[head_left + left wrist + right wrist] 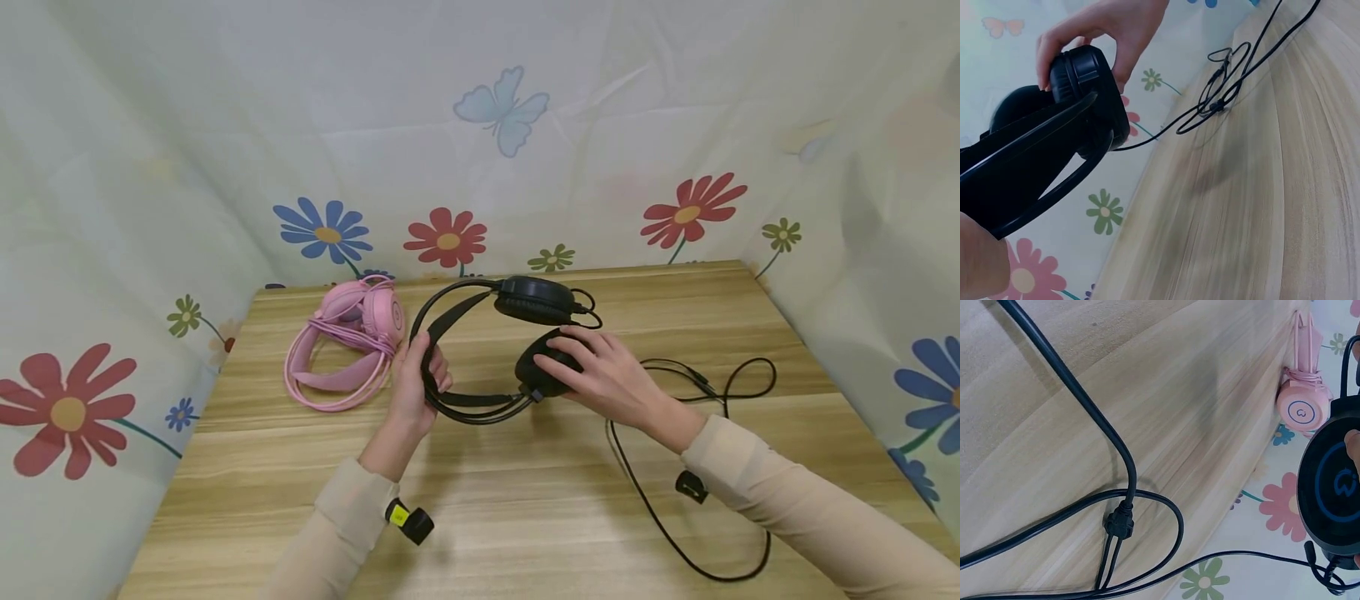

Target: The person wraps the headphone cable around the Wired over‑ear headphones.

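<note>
A pair of black headphones [536,300] is held up over the wooden table. My left hand [415,379] grips the headband at its left side, thumb and fingers around the band. With its fingers spread over the near ear cup, my right hand [611,375] holds that cup, thumb on the outer face. In the left wrist view the ear cup [1088,94] sits between the right hand's thumb and fingers. A round blue logo marks the cup's outer face [1335,487] in the right wrist view. From the cups a black cable [637,483] trails onto the table.
Pink headphones [345,350], their cord wrapped around them, lie on the left of the wooden table [525,517]. The black cable loops across the right side, with a splitter [1119,524] along it. A flower-printed curtain [600,167] encloses the table's back and sides.
</note>
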A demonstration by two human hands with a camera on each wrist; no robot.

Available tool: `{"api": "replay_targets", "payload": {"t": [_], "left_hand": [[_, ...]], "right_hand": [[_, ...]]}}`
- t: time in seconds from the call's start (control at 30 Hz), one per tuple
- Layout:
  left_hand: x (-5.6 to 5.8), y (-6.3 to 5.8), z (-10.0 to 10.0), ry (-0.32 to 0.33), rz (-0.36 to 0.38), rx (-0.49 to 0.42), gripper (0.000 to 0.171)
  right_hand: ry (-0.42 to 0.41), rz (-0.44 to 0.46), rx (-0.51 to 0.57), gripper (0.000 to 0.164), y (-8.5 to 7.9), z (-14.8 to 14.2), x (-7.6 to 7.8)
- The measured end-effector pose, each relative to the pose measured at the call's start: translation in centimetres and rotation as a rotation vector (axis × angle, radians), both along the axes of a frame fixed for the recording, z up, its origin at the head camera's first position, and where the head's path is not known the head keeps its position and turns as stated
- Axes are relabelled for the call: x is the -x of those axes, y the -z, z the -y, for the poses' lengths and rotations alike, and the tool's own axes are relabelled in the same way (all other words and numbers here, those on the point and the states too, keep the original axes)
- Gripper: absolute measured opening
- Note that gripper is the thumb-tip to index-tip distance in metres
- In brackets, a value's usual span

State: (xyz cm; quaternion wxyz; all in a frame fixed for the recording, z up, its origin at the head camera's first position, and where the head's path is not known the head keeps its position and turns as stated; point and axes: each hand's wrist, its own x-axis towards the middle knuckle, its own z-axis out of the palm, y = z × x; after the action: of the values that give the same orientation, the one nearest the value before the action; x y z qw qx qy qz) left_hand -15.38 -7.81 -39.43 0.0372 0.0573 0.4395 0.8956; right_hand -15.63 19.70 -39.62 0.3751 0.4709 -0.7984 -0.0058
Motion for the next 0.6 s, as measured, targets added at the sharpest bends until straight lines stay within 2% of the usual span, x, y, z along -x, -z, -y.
{"api": "replay_targets", "payload": {"t": [0.27, 0.37, 0.6], "left_hand": [[0.01, 0.01, 0.08, -0.004, 0.011, -0.025, 0.026], [-0.05, -0.22, 0.19, -0.010, 0.005, -0.036, 0.025], [-0.18, -0.86, 0.75, 0.016, -0.025, -0.098, 0.024]], "right_hand": [[-0.013, 0.001, 0.011, 0.070, 0.36, 0.11, 0.00], [-0.020, -0.003, 0.016, 0.057, 0.38, 0.21, 0.02], [-0.035, 0.014, 0.035, 0.062, 0.00, 0.06, -0.08]]}}
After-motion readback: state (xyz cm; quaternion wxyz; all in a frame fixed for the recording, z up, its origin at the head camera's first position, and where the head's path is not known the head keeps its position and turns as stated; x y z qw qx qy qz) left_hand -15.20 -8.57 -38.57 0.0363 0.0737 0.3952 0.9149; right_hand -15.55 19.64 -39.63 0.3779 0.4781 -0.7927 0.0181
